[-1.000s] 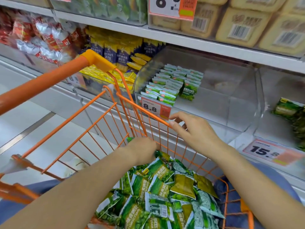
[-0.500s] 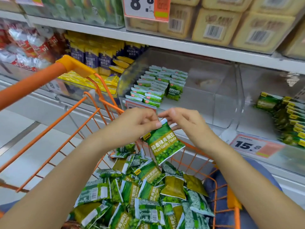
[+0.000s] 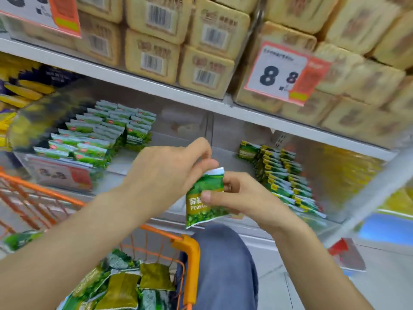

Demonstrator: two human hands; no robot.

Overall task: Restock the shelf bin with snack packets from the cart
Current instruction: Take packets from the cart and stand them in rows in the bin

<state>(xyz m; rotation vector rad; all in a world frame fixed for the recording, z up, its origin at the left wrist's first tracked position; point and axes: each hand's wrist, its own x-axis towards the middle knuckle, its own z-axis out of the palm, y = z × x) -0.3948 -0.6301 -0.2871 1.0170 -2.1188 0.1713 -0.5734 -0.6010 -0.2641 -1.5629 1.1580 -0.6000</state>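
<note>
Overhead, the shelf (image 3: pixel 156 88) spans the far side; the orange cart (image 3: pixel 190 249) sits near, loose packets (image 3: pixel 121 287) inside. Above the cart's right corner, the right hand (image 3: pixel 243 198) pinches a green snack packet (image 3: pixel 204 198); the left hand (image 3: pixel 169 171) pinches its top edge.

Above my eye line, the upper shelf's white front edge (image 3: pixel 156 88) runs across with beige wrapped blocks (image 3: pixel 154 52) stacked on it, barcodes facing out. A price card reading 8.8 (image 3: pixel 283 74) hangs at that edge toward the right, and part of another card (image 3: pixel 44 12) shows at the top left corner. Toward the lower shelf's left end sit yellow and dark blue packets (image 3: pixel 22 86), blurred. Toward its right end a row of green packets with yellow corners (image 3: pixel 283 173) stands leaning, with blurred yellow goods (image 3: pixel 348 166) beyond. My blue trouser knee (image 3: pixel 223 265) shows at the bottom, over pale floor (image 3: pixel 312 283).
</note>
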